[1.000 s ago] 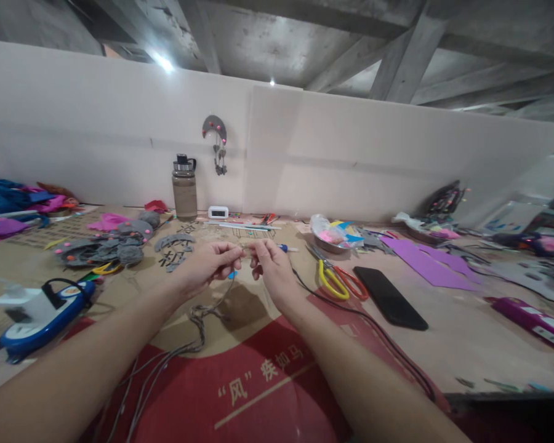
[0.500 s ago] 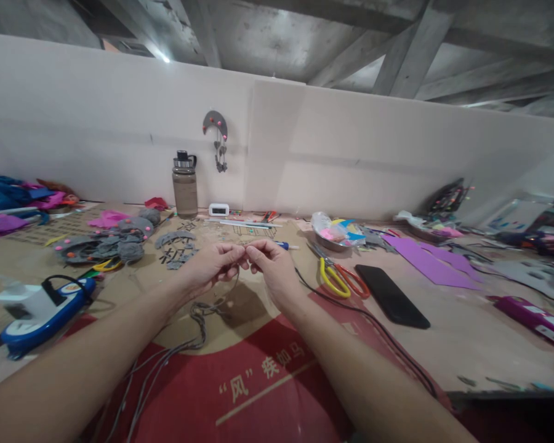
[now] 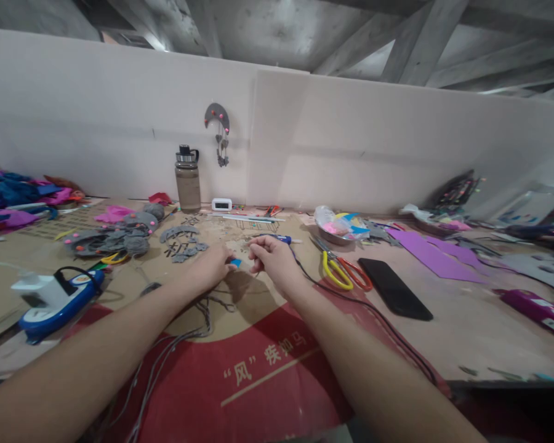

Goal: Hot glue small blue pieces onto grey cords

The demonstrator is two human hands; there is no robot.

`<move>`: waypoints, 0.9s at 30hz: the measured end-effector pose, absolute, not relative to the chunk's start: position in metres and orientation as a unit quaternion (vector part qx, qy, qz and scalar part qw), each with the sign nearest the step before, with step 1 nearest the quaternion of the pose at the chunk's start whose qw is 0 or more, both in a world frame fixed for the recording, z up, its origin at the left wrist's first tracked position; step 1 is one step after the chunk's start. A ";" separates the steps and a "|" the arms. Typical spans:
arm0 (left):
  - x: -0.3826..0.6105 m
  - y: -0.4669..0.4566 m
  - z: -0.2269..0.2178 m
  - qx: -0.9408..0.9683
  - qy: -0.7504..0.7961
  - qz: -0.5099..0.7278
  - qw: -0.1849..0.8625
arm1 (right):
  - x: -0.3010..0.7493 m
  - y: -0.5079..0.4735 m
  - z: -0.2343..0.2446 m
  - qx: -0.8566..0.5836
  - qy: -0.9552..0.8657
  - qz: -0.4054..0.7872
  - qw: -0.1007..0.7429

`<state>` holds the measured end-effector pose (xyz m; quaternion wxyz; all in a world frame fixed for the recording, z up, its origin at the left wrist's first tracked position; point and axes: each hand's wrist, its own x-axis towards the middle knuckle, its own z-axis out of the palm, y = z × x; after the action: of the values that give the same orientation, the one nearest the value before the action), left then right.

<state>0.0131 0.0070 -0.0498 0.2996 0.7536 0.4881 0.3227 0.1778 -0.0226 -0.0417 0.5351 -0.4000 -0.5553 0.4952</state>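
Note:
My left hand (image 3: 215,267) is closed low over the cardboard, its fingertips at a small blue piece (image 3: 236,263) that appears pinched there. Across a short gap, my right hand (image 3: 273,263) has thumb and fingers pressed together; whatever lies between them is too small to make out. Loose grey cords (image 3: 202,317) run below my left wrist towards the front edge. Behind my right fingers lies a blue tool with a pale tip (image 3: 284,239), and a black cable (image 3: 346,301) passes beside my right forearm.
Scissors (image 3: 339,271) with yellow and orange handles and a black phone (image 3: 394,288) lie to the right. Grey felt pieces (image 3: 182,234) and a blue power strip (image 3: 62,304) lie left. A bottle (image 3: 188,184) stands by the wall; a bowl (image 3: 339,234) holds coloured scraps.
My hands were together at the fingertips and have moved apart. The left is now lower, with the blue piece showing at its fingers. The whole view has shifted slightly.

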 end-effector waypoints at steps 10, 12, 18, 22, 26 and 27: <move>0.013 0.002 -0.035 0.728 0.462 0.357 0.361 | 0.180 -0.020 -0.044 -0.431 -0.606 0.421 0.519; 0.014 0.000 -0.031 0.721 0.456 0.366 0.373 | 0.181 -0.021 -0.043 -0.419 -0.605 0.417 0.533; 0.019 -0.008 -0.026 0.685 0.455 0.397 0.408 | 0.182 -0.024 -0.040 -0.438 -0.636 0.353 0.528; 0.023 -0.008 -0.027 0.645 0.427 0.420 0.474 | 0.183 -0.022 -0.043 -0.443 -0.674 0.299 0.510; 0.024 -0.006 -0.027 0.631 0.423 0.433 0.486 | 0.183 -0.020 -0.046 -0.432 -0.696 0.268 0.507; 0.024 -0.006 -0.027 0.633 0.423 0.438 0.478 | 0.183 -0.021 -0.046 -0.430 -0.700 0.260 0.507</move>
<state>0.0238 -0.0060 -0.0269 0.4777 0.6333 0.4231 0.4379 0.1832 -0.0209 -0.0457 0.5074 -0.4304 -0.6997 0.2602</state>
